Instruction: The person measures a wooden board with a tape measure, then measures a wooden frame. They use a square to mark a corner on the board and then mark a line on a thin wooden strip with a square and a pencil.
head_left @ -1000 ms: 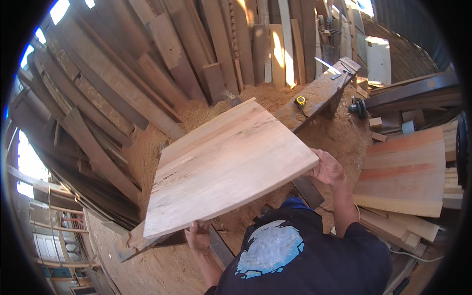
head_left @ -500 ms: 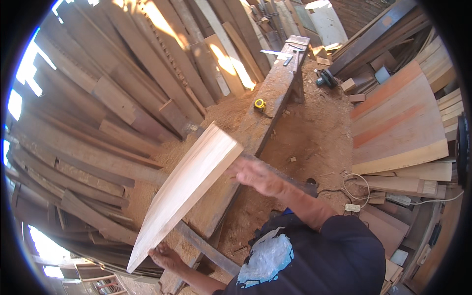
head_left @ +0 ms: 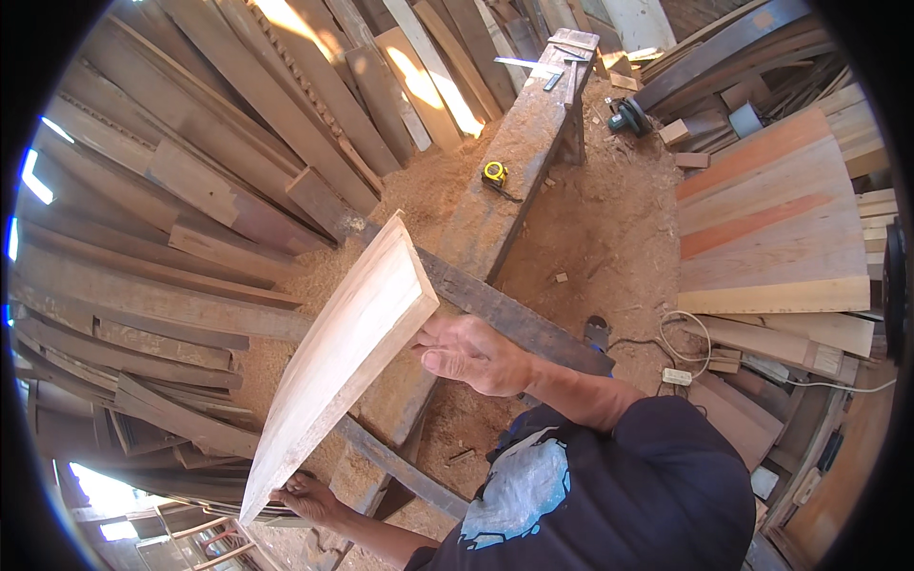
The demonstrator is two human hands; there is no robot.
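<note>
A wide, pale wooden board [head_left: 338,347] is held up at a slant between my two hands, over the bench and its crosspieces. At the board's near end, my left hand [head_left: 309,500] grips its lower edge, with the fingers partly hidden behind the wood. My right hand [head_left: 473,354] is closed on the edge by the far corner, its thumb showing and its fingertips hidden by the board. Beneath, two dark wooden crosspieces, the farther one [head_left: 519,314] and the nearer one [head_left: 405,478], lie across the sawdust-covered bench [head_left: 471,224].
A yellow tape measure [head_left: 494,173] sits on the bench. Beyond it lie a square [head_left: 533,67] and other hand tools. A dark green power tool [head_left: 628,117] rests on the floor. Planks [head_left: 219,200] lean at the left; wide boards [head_left: 752,224] and a corded socket block [head_left: 676,378] are at right.
The board's far end has shifted left and slightly nearer to me. My right hand has moved with it, and its thumb now shows more plainly. My left hand keeps its grip.
</note>
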